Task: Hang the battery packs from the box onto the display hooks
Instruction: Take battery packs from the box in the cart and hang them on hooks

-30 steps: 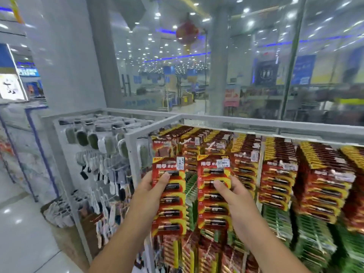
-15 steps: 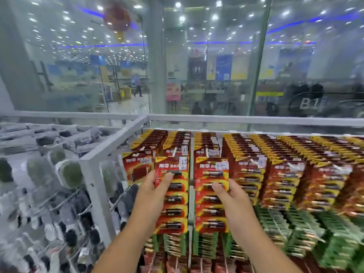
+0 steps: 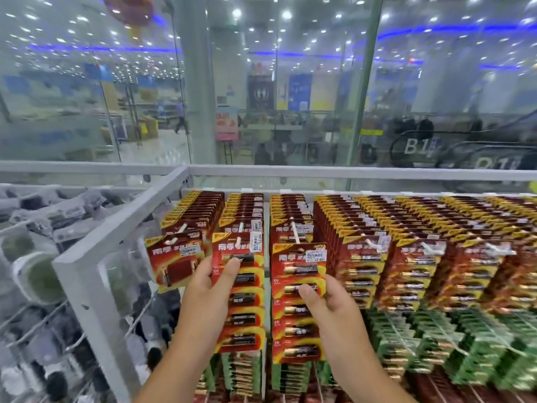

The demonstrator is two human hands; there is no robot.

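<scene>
I am watching both hands working at a white-framed display rack (image 3: 122,225) in a brightly lit store. The left hand (image 3: 209,289) is gripping a long red strip of battery packs (image 3: 241,292), thumb pressed over its front and fingers curled behind its left edge; the strip's top is sitting at a white hook (image 3: 239,242). The right hand (image 3: 331,303) is pinching a second red battery strip (image 3: 299,286), thumb on the front and fingers wrapped behind its right edge; I cannot tell whether its top is on a hook. The two strips are hanging side by side between the hands, close but apart. Just left of the left fingers, a shorter red battery card (image 3: 177,260) is tilting on its own hook. Right of the right fingers, dense rows of hung red packs (image 3: 421,257) are filling the rack, with green packs (image 3: 465,344) below them. Beyond the rack's top rail, a glass wall (image 3: 290,97) is showing a blurred mall floor, ceiling spotlights, blue light strips and an escalator (image 3: 465,152) marked B1. Far left of the hands, a neighbouring rack of grey and dark goods (image 3: 43,257) is appearing blurred.
</scene>
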